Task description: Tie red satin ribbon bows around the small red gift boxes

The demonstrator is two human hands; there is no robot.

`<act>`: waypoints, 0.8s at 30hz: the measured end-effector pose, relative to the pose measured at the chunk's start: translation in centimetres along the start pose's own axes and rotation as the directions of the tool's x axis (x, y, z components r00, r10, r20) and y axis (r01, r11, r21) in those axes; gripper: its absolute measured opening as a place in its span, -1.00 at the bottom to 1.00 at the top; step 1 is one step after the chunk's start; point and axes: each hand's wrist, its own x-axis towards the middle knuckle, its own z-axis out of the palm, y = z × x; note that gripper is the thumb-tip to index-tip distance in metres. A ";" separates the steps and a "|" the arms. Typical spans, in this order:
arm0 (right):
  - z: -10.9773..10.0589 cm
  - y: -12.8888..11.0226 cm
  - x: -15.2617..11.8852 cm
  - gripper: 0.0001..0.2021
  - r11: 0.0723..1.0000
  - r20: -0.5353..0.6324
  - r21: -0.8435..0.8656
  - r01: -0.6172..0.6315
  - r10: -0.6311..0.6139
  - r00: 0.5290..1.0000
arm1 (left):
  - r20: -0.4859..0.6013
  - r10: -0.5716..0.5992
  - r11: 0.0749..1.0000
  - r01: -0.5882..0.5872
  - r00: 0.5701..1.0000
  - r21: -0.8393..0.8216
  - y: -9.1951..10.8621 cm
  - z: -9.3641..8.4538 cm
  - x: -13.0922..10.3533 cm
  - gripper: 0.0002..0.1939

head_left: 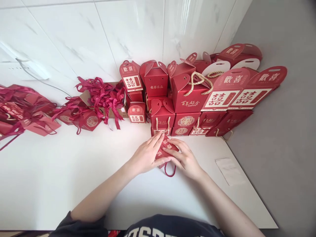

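Observation:
A small red gift box (161,152) with pale Chinese lettering on its top flaps stands on the white table between my hands. My left hand (148,154) lies along the box's left side, its fingers stretched over the upper edge and the thumb at the near side. From the right, my right hand (184,156) holds the box with fingers on the top flaps and the thumb near my left thumb. A dark red cord handle (170,173) loops out on the near side below my thumbs. My hands cover much of the box.
Stacked red gift boxes (186,93) with gold rope handles stand just beyond my hands, against the tiled wall. Magenta ribbons (103,95) heap out of a cardboard box at the left. More ribboned boxes (37,121) lie farther left. A white paper slip (229,171) lies on the right.

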 end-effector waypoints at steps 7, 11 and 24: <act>-0.1 -0.2 -0.3 -0.69 0.994 -0.197 -0.042 -0.101 0.091 0.976 | -0.499 -0.388 0.921 0.308 0.775 -0.237 -5.7 -4.1 -0.5 -0.76; -0.1 0.0 -0.5 -0.70 0.991 -0.198 0.004 -0.131 0.129 0.972 | -0.557 -0.678 0.714 0.253 0.480 -0.652 -14.7 -5.8 1.0 -0.80; -0.1 -0.5 -0.5 -0.69 0.987 -0.168 0.080 -0.141 0.152 0.974 | -0.313 -0.837 0.316 -0.071 0.448 -0.946 -22.8 -7.4 3.1 -0.63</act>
